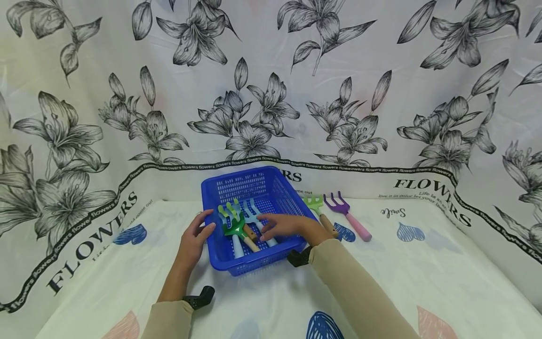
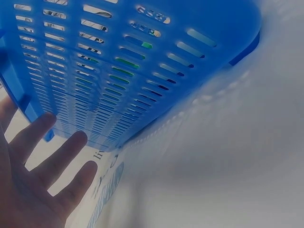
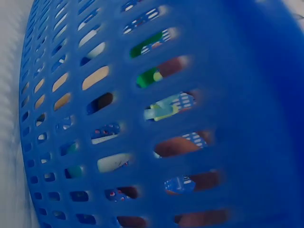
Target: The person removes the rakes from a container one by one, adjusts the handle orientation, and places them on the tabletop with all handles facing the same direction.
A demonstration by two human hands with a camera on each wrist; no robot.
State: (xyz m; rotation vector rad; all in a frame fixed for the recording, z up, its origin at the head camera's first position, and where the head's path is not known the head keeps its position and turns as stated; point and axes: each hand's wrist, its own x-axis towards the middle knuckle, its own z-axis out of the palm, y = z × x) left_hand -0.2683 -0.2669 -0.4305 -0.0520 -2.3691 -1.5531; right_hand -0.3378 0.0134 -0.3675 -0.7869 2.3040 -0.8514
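A blue plastic basket [image 1: 254,260] with slotted walls holds several small garden hand forks. Among them are a green fork [image 1: 235,229] with a pale wooden handle, a light blue fork [image 1: 251,215] and a lime-tipped one [image 1: 228,209]. My left hand [image 1: 195,240] is at the basket's left rim; in the left wrist view its fingers [image 2: 64,159] are spread beside the slotted wall. Reaching over the right rim, my right hand [image 1: 281,227] has its fingers inside, beside the light blue fork's handle, with finger and thumb apart. The right wrist view shows mostly the basket wall [image 3: 247,118].
Right of the basket, a light green fork [image 1: 315,203] with a wooden handle lies on the white printed cloth [image 1: 423,273]. Next to it is a purple fork [image 1: 338,205] with a pink handle. A flower-printed curtain [image 1: 338,56] rises behind.
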